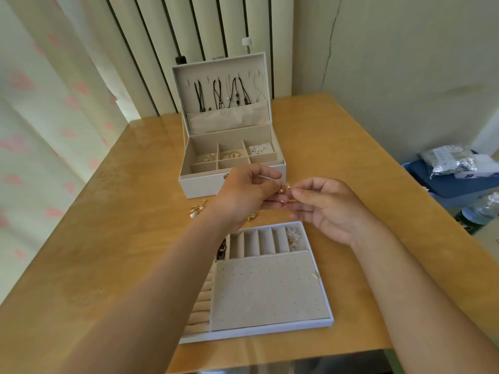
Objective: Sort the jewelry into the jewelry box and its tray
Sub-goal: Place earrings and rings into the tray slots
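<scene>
Pinched between the fingertips of both hands: a small gold piece (283, 191) with thin wire loops, too fine to tell whether earring or charm. Held in the air just in front of the jewelry box (199, 184), above the strip of table (121, 211) between box and tray (270, 329). Left hand (243, 195) curled round it from one side, right hand (329, 209) nipping it with thumb and forefinger from the other, remaining fingers loosely bent.

Behind the hands, toward the table's far edge, the box standing open, lid (264, 76) upright. Inside the lid, several dark cord necklaces (224, 93) hanging from hooks, ends tucked into a cloth pocket. In the base, six compartments: gold hoops (209, 157) in the far left one, gold rings (231, 154) in the far middle, small studs (259, 149) in the far right; near row partly hidden by the hands.

Nearer, close to the table's near edge, the tray lying flat. Along its far side a row of narrow slots, a dark piece (222, 248) in the leftmost, a pale gold piece (293, 237) in the rightmost. Below those, a dotted panel; along the left side, ring rolls (201, 300).

Loose on the table between box and tray: a gold cluster (197, 209) left of the wrist, another bit (252, 215) under the left hand.

Beyond the table's right edge, a blue bin (459, 184) with a foil bag (448, 161) on top.
</scene>
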